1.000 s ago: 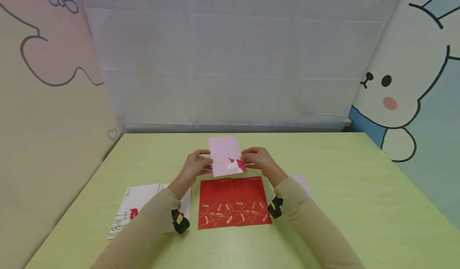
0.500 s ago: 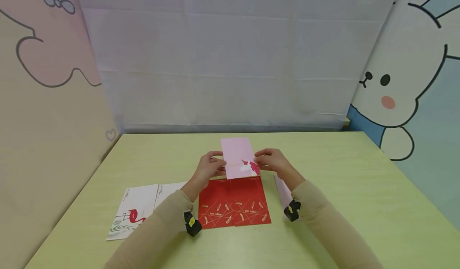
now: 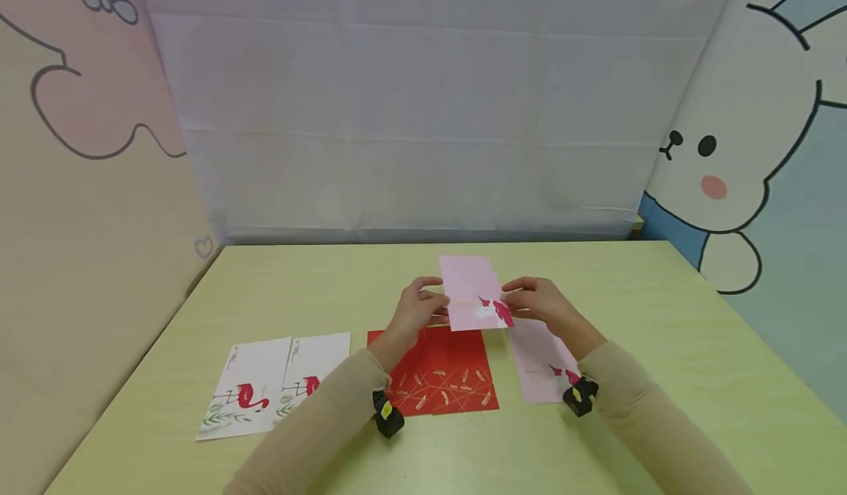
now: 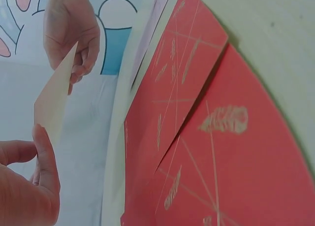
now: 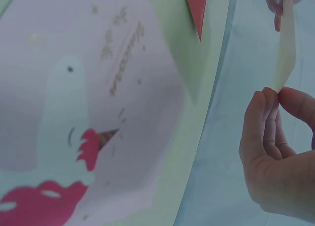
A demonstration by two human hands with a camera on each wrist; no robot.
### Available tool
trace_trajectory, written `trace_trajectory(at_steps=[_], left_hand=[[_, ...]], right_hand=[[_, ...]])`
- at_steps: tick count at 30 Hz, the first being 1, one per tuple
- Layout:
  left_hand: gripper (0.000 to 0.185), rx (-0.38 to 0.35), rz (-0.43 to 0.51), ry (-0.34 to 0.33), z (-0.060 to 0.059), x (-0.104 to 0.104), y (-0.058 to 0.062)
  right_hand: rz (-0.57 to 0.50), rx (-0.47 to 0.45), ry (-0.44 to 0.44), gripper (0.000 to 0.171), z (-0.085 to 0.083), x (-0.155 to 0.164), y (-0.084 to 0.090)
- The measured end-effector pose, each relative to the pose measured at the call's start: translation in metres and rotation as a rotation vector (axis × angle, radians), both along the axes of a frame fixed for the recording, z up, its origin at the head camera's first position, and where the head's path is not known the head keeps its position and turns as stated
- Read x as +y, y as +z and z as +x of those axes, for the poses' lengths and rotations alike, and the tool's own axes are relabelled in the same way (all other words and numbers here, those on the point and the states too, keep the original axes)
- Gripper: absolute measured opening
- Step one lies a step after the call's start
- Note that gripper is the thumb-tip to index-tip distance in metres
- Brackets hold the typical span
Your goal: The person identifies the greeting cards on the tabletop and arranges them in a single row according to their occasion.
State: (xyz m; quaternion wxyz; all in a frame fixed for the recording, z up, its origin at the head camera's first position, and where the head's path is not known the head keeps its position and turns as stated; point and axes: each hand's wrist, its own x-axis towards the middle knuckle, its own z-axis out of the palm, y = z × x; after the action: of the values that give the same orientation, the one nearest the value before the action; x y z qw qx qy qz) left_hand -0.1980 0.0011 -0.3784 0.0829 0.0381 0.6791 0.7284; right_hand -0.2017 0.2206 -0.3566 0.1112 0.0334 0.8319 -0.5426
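Observation:
A pink card [image 3: 471,282] with a white and magenta unicorn in its lower corner is held above the table between both hands. My left hand [image 3: 418,310] pinches its left edge; the left wrist view shows thumb and fingers on the card [image 4: 53,98]. On the opposite edge, my right hand [image 3: 539,304] pinches the card between thumb and fingers, as the right wrist view shows [image 5: 275,147]. Below lie two red cards [image 3: 456,377] with gold feathers, side by side and partly behind the left arm. A second pink unicorn card [image 3: 536,362] lies under the right wrist.
Two white cards [image 3: 248,385] with red flamingos lie at the left, the inner one partly hidden by the left sleeve [image 3: 324,421]. The light green table [image 3: 298,282] ends at a white sheet [image 3: 423,112] behind. Cartoon-painted walls stand on both sides.
Both hands have carried the held pink card to the right, from above the red cards' left part to their right side. More of the flamingo cards and the lying pink card shows now.

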Motion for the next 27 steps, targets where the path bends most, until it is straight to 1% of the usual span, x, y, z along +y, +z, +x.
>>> trace_trajectory(at_steps=[3,7,13,16,22,27], left_hand=[[0.038,-0.007,0.024,-0.006,0.001,0.009,-0.001],[0.039,-0.029,0.032,-0.01,0.001,0.021,-0.003],[0.037,-0.035,0.037,-0.015,0.005,0.036,-0.004],[0.036,-0.042,0.055,-0.024,0.008,0.045,-0.006],[0.037,-0.061,0.077,-0.066,0.014,0.066,-0.006],[0.04,-0.07,0.091,-0.097,0.021,0.085,-0.005]], right_hand=[[-0.001,0.003,0.01,0.037,0.004,0.01,0.001],[-0.001,0.006,0.021,0.039,0.008,0.023,0.001],[0.014,0.003,0.03,0.042,0.017,0.038,0.003],[0.018,0.01,0.039,0.043,0.023,0.047,0.004],[0.021,0.038,0.061,0.044,0.037,0.069,0.005],[0.033,0.042,0.058,0.048,0.046,0.089,0.006]])
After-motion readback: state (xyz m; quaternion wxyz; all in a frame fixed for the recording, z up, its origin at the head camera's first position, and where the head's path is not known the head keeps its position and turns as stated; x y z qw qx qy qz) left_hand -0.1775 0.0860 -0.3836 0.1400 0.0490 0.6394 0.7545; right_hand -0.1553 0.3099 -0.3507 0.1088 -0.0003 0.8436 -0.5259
